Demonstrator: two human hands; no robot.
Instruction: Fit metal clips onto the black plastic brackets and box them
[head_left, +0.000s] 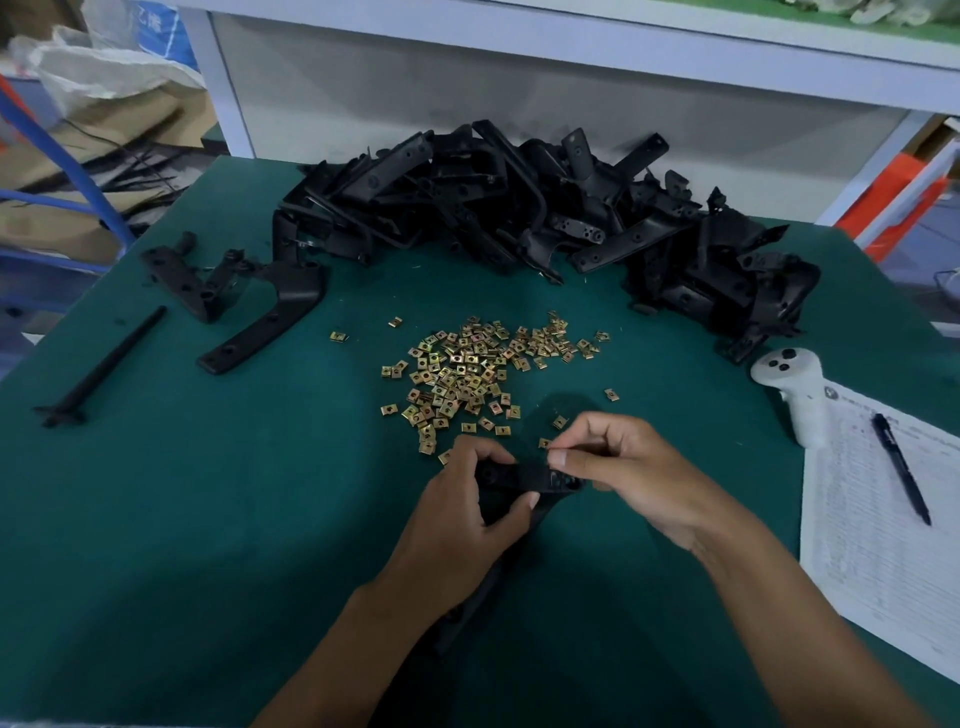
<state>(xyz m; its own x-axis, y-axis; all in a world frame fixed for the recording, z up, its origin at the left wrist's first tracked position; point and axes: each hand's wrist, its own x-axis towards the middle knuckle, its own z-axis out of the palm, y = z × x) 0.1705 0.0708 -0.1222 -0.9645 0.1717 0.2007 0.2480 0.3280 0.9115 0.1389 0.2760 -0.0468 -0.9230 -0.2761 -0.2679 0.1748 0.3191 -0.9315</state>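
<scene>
Though the sheet (883, 525) at the right edge of the table carries printed rows and a small round mark near its top corner, none of its writing can be read; blue characters on a white bag (150, 23) far left are blurred too. A pen (901, 470) lies on the sheet, and a white controller (795, 387) sits just beside it.

Near the front of the green mat (182, 493), the left hand (467, 512) grips a black bracket (524, 480), fingers curled over its top end and thumb under. Its long axis runs from that end, pointing away and to the right, down toward the person's left forearm. The right hand (623, 467) pinches a small brass-coloured clip (544, 443) between thumb and forefinger, just at the bracket's upper end; whether the clip touches the plastic cannot be told.

Beyond the hands lies a loose scatter of clips (467, 371), and behind that a heap of brackets (519, 208) against the table's far edge. Two more brackets (270, 312) and a black rod (104, 366) lie apart to the left.

White shelf framing (467, 57) rises behind the table; cardboard and blue racking (67, 171) stand at the left, an orange shape at the right.
</scene>
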